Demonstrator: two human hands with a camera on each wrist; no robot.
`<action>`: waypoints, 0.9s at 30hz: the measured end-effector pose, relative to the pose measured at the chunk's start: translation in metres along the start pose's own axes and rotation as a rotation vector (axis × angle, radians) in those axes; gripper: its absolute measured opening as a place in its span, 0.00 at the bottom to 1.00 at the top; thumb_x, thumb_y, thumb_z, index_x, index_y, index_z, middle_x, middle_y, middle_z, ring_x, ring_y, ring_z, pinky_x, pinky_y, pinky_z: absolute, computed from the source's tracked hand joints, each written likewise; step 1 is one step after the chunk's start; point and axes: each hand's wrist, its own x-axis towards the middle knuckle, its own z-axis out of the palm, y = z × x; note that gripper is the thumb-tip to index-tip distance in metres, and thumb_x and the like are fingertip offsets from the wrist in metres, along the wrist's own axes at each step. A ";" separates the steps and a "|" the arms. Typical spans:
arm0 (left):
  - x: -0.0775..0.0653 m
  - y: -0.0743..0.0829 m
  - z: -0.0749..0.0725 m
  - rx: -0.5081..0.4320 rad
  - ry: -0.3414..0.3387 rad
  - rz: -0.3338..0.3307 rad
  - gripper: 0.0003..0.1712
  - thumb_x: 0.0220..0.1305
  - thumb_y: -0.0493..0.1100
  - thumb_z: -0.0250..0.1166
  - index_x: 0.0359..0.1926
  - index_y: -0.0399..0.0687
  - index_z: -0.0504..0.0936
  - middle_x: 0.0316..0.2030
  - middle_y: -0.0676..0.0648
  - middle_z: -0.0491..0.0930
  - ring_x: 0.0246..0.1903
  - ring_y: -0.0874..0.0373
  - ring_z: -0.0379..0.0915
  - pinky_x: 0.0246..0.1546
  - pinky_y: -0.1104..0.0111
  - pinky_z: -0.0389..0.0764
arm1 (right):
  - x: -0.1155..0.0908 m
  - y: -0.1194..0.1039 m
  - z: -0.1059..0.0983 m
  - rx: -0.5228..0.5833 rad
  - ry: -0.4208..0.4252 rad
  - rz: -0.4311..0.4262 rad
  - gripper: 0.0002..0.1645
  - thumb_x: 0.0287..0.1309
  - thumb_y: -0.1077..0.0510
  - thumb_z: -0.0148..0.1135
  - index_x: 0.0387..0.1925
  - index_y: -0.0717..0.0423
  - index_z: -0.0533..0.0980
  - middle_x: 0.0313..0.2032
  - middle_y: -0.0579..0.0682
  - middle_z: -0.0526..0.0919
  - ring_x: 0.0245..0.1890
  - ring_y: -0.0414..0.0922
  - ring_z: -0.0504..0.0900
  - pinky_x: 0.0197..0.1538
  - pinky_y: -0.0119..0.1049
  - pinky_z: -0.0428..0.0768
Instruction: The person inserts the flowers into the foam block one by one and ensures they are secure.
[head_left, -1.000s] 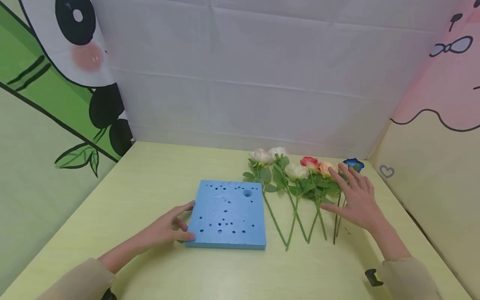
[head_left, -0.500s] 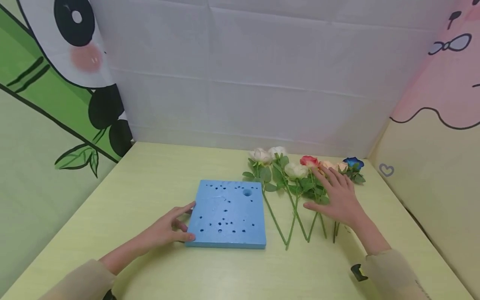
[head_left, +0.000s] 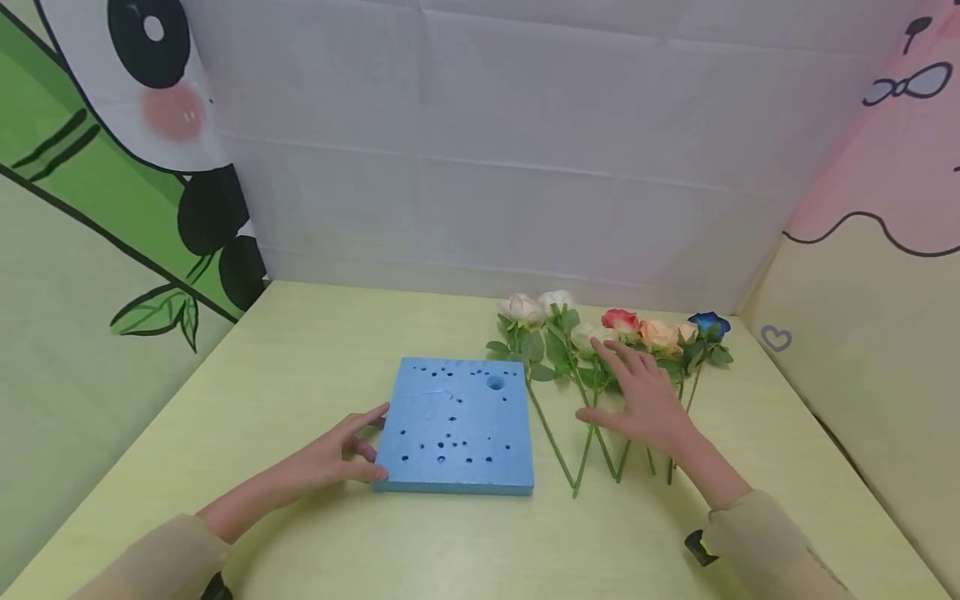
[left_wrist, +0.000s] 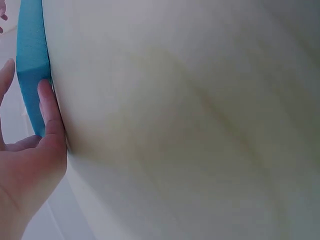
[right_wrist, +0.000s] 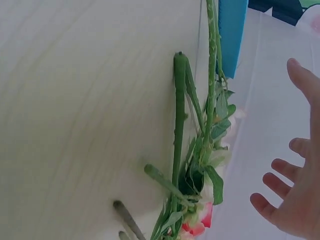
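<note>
My left hand rests against the left edge of a blue foam block that is dotted with holes. Its index finger and thumb are spread along that edge; in the left wrist view a fingertip touches the block's side. My right hand, fingers spread, hovers above the flower stems and holds nothing. Artificial roses lie beside the block: white ones, a red one, a peach one and a blue one. The hand hides part of the leaves and stems.
The pale yellow table carries the block and flowers. A white cloth hangs along its back edge. Painted walls stand at the left and right. Green stems point toward the near side of the table.
My right hand has moved left, from over the peach and blue roses toward the white rose and the middle stems. The left hand and the block have stayed in place.
</note>
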 end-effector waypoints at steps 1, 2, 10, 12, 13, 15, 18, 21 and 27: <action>0.000 0.000 0.000 -0.003 -0.003 0.003 0.59 0.54 0.54 0.75 0.79 0.58 0.48 0.74 0.41 0.55 0.51 0.54 0.71 0.45 0.65 0.70 | 0.001 -0.003 0.002 0.009 -0.003 -0.008 0.63 0.49 0.27 0.67 0.78 0.34 0.44 0.75 0.55 0.56 0.71 0.64 0.57 0.62 0.74 0.60; 0.000 0.000 0.000 -0.007 -0.006 0.003 0.59 0.54 0.54 0.75 0.79 0.58 0.48 0.74 0.41 0.54 0.51 0.54 0.71 0.46 0.64 0.69 | 0.001 -0.005 0.004 0.020 -0.006 -0.014 0.63 0.49 0.27 0.67 0.78 0.34 0.44 0.74 0.55 0.57 0.71 0.64 0.58 0.62 0.73 0.60; 0.000 -0.002 -0.002 -0.022 -0.028 0.025 0.58 0.56 0.51 0.74 0.79 0.58 0.48 0.75 0.41 0.54 0.52 0.52 0.71 0.47 0.63 0.68 | 0.005 -0.021 0.019 0.203 -0.036 0.015 0.61 0.50 0.33 0.70 0.78 0.37 0.48 0.71 0.58 0.60 0.68 0.63 0.64 0.57 0.67 0.71; 0.000 -0.002 -0.002 -0.027 -0.034 0.023 0.57 0.56 0.51 0.74 0.79 0.59 0.48 0.75 0.41 0.53 0.52 0.52 0.70 0.47 0.63 0.68 | 0.006 -0.025 0.024 0.245 -0.065 0.031 0.59 0.51 0.34 0.71 0.78 0.39 0.49 0.70 0.59 0.61 0.66 0.61 0.67 0.54 0.64 0.74; 0.000 -0.003 -0.002 -0.028 -0.035 0.022 0.57 0.56 0.51 0.73 0.79 0.60 0.48 0.75 0.41 0.53 0.52 0.52 0.70 0.47 0.63 0.68 | 0.006 -0.028 0.026 0.270 -0.079 0.040 0.59 0.51 0.36 0.71 0.77 0.39 0.50 0.70 0.59 0.62 0.64 0.61 0.69 0.53 0.62 0.76; 0.001 -0.003 -0.002 -0.029 -0.036 0.021 0.57 0.56 0.51 0.73 0.79 0.60 0.47 0.75 0.41 0.53 0.52 0.53 0.70 0.46 0.63 0.68 | 0.007 -0.032 0.031 0.304 -0.107 0.050 0.59 0.51 0.38 0.72 0.77 0.42 0.51 0.69 0.59 0.64 0.61 0.58 0.72 0.49 0.55 0.78; 0.001 -0.003 -0.002 -0.034 -0.040 0.015 0.58 0.56 0.51 0.74 0.79 0.59 0.46 0.75 0.42 0.52 0.52 0.52 0.70 0.46 0.63 0.68 | 0.008 -0.038 0.037 0.356 -0.151 0.060 0.58 0.52 0.41 0.73 0.77 0.46 0.51 0.67 0.57 0.66 0.56 0.54 0.75 0.44 0.43 0.77; 0.001 0.000 -0.001 -0.037 -0.044 0.009 0.59 0.56 0.51 0.74 0.79 0.60 0.46 0.74 0.42 0.52 0.52 0.53 0.69 0.46 0.63 0.68 | 0.008 -0.041 0.042 0.383 -0.182 0.063 0.57 0.52 0.44 0.73 0.77 0.51 0.52 0.65 0.58 0.68 0.53 0.52 0.75 0.43 0.39 0.75; 0.003 0.000 -0.001 -0.036 -0.041 0.001 0.60 0.55 0.50 0.74 0.79 0.59 0.44 0.71 0.41 0.54 0.51 0.53 0.69 0.45 0.65 0.69 | 0.011 -0.041 0.047 0.395 -0.214 0.043 0.57 0.51 0.48 0.75 0.75 0.58 0.54 0.59 0.60 0.72 0.48 0.50 0.77 0.44 0.39 0.76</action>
